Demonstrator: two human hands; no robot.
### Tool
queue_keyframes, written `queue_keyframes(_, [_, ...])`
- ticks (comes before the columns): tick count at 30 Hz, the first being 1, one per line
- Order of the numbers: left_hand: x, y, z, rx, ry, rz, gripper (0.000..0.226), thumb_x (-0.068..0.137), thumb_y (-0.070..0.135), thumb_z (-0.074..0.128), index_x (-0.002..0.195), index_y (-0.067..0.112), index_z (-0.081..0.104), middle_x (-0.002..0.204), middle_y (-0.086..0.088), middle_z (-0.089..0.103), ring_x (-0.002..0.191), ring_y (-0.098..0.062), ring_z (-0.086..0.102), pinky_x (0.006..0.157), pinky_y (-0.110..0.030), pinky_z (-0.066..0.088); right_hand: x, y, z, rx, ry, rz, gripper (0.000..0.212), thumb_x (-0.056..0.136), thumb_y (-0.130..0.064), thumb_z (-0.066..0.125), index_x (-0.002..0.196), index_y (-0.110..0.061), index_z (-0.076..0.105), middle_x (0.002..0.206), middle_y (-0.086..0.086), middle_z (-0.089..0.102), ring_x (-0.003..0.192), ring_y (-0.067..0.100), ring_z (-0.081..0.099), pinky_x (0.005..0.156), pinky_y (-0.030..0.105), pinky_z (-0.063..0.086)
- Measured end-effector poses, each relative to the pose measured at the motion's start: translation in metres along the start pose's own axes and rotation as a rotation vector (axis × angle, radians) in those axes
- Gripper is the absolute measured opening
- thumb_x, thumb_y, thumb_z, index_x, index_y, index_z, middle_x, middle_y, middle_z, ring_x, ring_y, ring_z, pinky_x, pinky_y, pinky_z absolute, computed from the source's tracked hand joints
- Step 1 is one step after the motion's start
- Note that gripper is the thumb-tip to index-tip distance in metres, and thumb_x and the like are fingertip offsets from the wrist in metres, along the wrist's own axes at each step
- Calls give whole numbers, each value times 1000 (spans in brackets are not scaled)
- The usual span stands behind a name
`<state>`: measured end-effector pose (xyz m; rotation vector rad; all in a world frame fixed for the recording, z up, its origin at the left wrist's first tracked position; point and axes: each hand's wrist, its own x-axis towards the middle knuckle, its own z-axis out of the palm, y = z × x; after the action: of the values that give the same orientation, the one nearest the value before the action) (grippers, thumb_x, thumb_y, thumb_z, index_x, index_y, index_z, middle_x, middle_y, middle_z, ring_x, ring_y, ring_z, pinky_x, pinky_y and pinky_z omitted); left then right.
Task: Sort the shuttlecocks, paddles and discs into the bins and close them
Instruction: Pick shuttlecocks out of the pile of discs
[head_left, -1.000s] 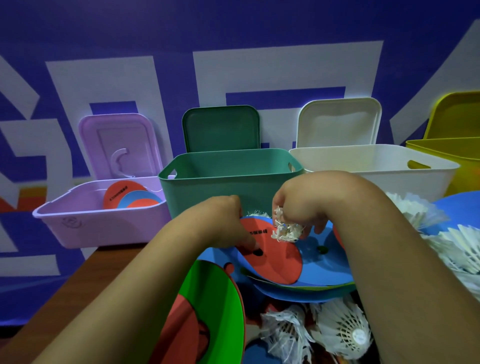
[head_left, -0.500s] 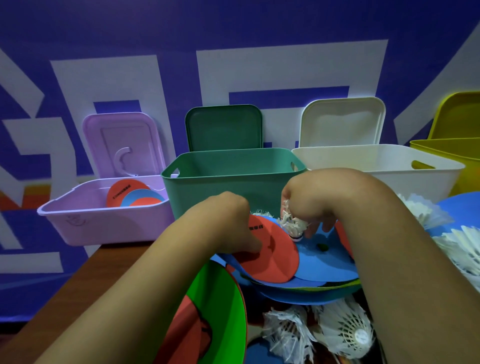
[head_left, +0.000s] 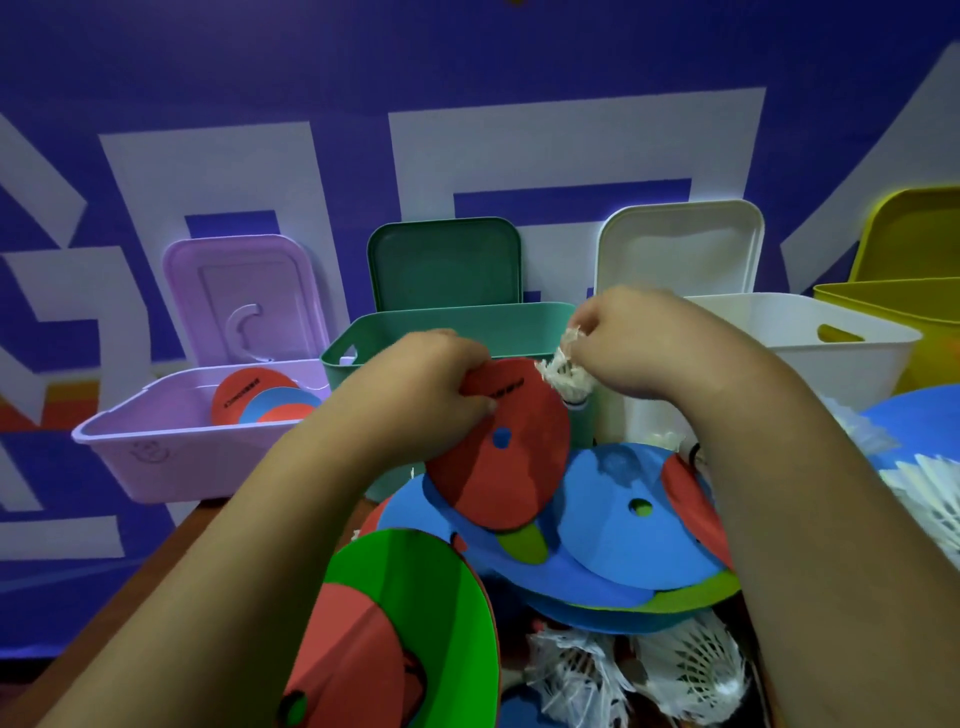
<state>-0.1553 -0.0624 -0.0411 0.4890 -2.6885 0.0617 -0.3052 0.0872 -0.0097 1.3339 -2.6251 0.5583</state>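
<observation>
- A blue backdrop with broad white block shapes fills the view from 9 through 12 to 3 o'clock.
- Four smooth plastic bins with rounded corners stand open in a row: a lilac bin at 9 o'clock, a green bin at the centre, a white bin at 2 o'clock and a yellow bin at 3 o'clock. A flat lid stands upright behind each.
- A brown wood-grain counter shows at 8 o'clock.
- A heap of thin, matte blue discs, each with a small centre hole, lies at 5 o'clock.
- A round green piece with a red patch is tilted at 6 o'clock.
- The left hand has its fingers clamped on the upper rim of a red disc, held tilted above the heap in front of the green bin.
- Red and blue discs lean inside the lilac bin.
- Netted white feather shuttlecocks lie at 5 o'clock, below the heap.
- The right hand pinches a frayed white shuttlecock by its feathers, touching the red disc's rim at 1 o'clock.
</observation>
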Motion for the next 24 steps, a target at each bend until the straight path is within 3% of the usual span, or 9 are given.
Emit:
queue_keyframes(2, [-2,-7,-10,-88,65,-56,29,93,38,70,76,22,54,76,6,54,76,-21,53,63,-35,34,4,0,3,179,129,44,26,101,-25,54,109,-26,78,105,4,74,92,25,64,62,27,43])
queue_keyframes(7, [-5,-31,-28,-564,290,-311,13,95,33,68,94,21,72,76,-3,70,62,-21,61,56,-34,50,12,-1,9,452,376,83,20,99,-29,53,96,-29,73,81,-6,66,72,12,59,57,25,39])
queue_keyframes(11, [-6,-47,-35,-846,389,-463,17,100,29,66,96,15,74,61,-4,61,42,-13,49,42,-27,44,12,-5,14,607,422,161,25,94,-27,51,99,-19,75,79,1,72,75,28,69,69,42,60])
queue_keyframes(14, [-7,-59,-39,-1115,396,-566,22,102,29,66,97,8,72,53,-3,54,41,-12,48,40,-22,43,17,-8,22,773,268,213,50,84,-21,49,131,-17,65,92,3,77,70,25,77,76,52,65])
queue_keyframes(15, [-7,-62,-40,-1215,395,-595,22,103,28,65,98,7,70,53,-3,53,42,-11,47,40,-21,43,20,-8,25,796,206,214,59,87,-17,48,146,-17,53,97,2,76,73,23,78,78,52,65])
queue_keyframes(17, [-7,-68,-40,-1357,406,-634,21,104,26,64,101,6,68,55,-2,55,44,-9,50,43,-20,47,23,-8,31,747,150,193,61,95,-11,45,156,-20,41,97,-3,74,79,22,79,84,52,64])
queue_keyframes(19, [-6,-73,-40,-1434,424,-657,21,106,25,61,103,5,67,57,-2,60,47,-9,57,47,-19,52,23,-7,34,673,151,169,52,96,-13,44,145,-23,55,102,-3,76,78,17,79,86,51,64])
queue_keyframes(21, [-6,-80,-38,-1478,451,-672,22,108,24,58,106,3,67,66,-5,65,49,-9,63,51,-20,56,19,-11,34,604,140,115,33,98,-17,45,117,-28,70,97,-6,78,78,11,77,83,46,64])
queue_keyframes(24, [-6,-90,-35,-1539,496,-689,23,109,20,54,107,0,66,78,-9,64,52,-10,67,54,-22,58,9,-25,30,545,69,-10,26,101,-22,49,96,-32,73,93,-11,79,79,10,75,77,39,63])
